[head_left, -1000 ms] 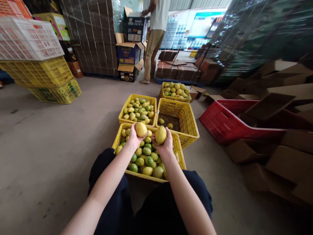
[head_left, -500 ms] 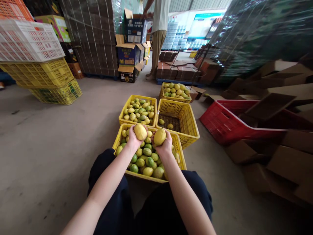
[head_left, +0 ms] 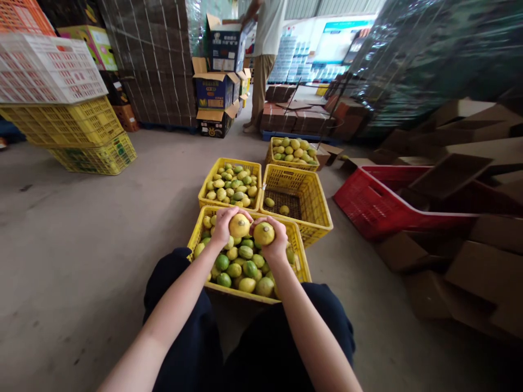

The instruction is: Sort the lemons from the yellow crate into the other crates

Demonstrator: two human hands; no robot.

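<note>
My left hand [head_left: 223, 224] is wrapped round a yellow lemon [head_left: 239, 225], its stem end turned toward me. In my right hand [head_left: 278, 239] is another lemon [head_left: 263, 233], a bit greener, also with its stem end showing. Both hands are held close together above the near yellow crate [head_left: 303, 260], which is filled with green and yellow lemons [head_left: 245, 252]. Behind it on the left stands a yellow crate [head_left: 201, 191] full of lemons. To the right of that one, another yellow crate [head_left: 319, 205] holds just two lemons [head_left: 277, 206] on its floor.
A further lemon-filled crate [head_left: 292, 164] stands behind. At right are a red crate [head_left: 368, 212] and cardboard boxes [head_left: 482, 261]. Stacked crates [head_left: 69, 122] rise at left. Near open cartons [head_left: 214, 90], a person [head_left: 265, 60] stands at the back.
Both lemons have been turned so that their stem ends face me. My hands have come closer together, the fingers now over the fruits' far sides. The standing person's arm has shifted slightly.
</note>
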